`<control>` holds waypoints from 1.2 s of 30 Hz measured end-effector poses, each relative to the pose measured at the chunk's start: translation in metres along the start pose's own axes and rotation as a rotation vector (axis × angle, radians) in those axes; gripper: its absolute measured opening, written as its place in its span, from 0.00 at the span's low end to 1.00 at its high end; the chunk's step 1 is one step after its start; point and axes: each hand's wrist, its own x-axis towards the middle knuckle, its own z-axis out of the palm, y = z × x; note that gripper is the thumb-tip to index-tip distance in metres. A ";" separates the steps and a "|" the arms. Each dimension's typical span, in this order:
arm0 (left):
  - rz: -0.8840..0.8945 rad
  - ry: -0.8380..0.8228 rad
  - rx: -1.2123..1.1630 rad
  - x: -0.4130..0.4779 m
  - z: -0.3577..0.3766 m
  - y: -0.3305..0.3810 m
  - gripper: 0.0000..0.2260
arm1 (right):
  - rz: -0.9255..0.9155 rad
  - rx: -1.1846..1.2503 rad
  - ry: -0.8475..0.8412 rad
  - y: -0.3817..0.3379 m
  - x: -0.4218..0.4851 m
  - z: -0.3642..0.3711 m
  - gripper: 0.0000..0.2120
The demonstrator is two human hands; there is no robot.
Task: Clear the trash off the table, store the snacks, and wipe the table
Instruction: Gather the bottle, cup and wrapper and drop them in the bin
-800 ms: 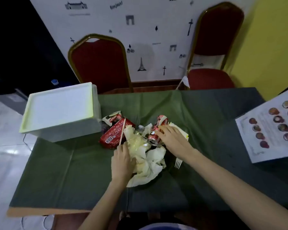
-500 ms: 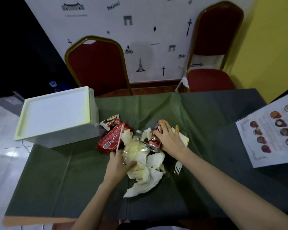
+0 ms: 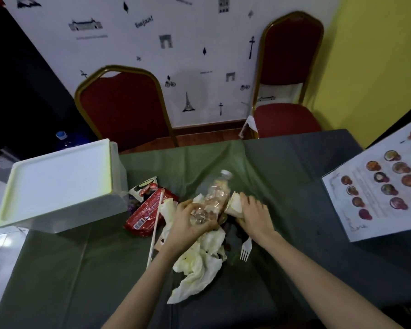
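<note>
A pile of trash lies mid-table on the dark green cloth [image 3: 81,269]. My left hand [image 3: 188,224] is shut on the base of a crumpled clear plastic bottle [image 3: 217,193] with a white cap, lifted and tilted away from me. My right hand [image 3: 254,213] grips a pale folded napkin [image 3: 234,203]; the soda cans are hidden under it. Crumpled white tissue [image 3: 199,264] spreads below both hands. A red snack packet [image 3: 150,213] and a white-and-red snack bag [image 3: 145,187] lie to the left, with a long thin white stick [image 3: 156,229] across them. A white plastic fork [image 3: 245,249] lies by my right wrist.
A lidded white storage box [image 3: 57,184] stands at the table's left edge. A printed menu sheet [image 3: 380,188] lies at the right. Two red chairs [image 3: 126,108] [image 3: 287,74] stand behind the table against the wall. A blue-capped bottle [image 3: 62,138] stands on the floor behind the box.
My left hand has left the tissue, taken the clear bottle and raised it. My right hand has shifted from the red cans onto the pale napkin. The view has moved closer.
</note>
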 end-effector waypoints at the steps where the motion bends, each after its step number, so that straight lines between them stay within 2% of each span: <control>1: -0.005 -0.052 0.028 0.011 0.009 0.005 0.29 | 0.017 0.046 0.014 0.003 -0.003 -0.002 0.34; 6: -0.058 -0.162 0.111 0.055 0.039 0.013 0.24 | 0.158 0.211 0.052 0.028 -0.024 -0.013 0.32; 10: -0.184 -0.237 0.032 0.066 0.051 0.006 0.29 | 0.213 0.231 0.065 0.055 -0.043 -0.015 0.30; 13: -0.211 -0.303 0.065 0.071 0.059 0.011 0.31 | 0.251 0.289 0.078 0.068 -0.056 -0.016 0.32; 18: -0.166 -0.270 0.012 0.062 0.048 0.023 0.27 | 0.264 0.469 0.134 0.071 -0.061 -0.020 0.32; 22: -0.100 -0.239 -0.149 0.046 0.015 0.033 0.27 | 0.184 0.637 0.180 0.063 -0.055 -0.026 0.31; 25: -0.034 -0.182 -0.257 0.025 -0.012 0.030 0.25 | 0.137 0.728 0.189 0.042 -0.052 -0.029 0.30; 27: 0.002 -0.127 -0.325 0.008 -0.030 0.018 0.27 | 0.081 0.781 0.182 0.016 -0.047 -0.032 0.30; 30: -0.029 -0.086 -0.476 -0.022 -0.049 0.010 0.30 | 0.012 0.844 0.180 -0.017 -0.045 -0.037 0.30; 32: -0.033 0.003 -0.573 -0.061 -0.076 -0.009 0.27 | -0.118 0.840 0.133 -0.065 -0.041 -0.036 0.31; 35: -0.034 0.120 -0.598 -0.113 -0.106 -0.040 0.23 | -0.304 0.788 0.074 -0.119 -0.040 -0.033 0.33; 36: -0.059 0.215 -0.606 -0.131 -0.118 -0.055 0.24 | -0.384 0.753 0.021 -0.141 -0.041 -0.033 0.33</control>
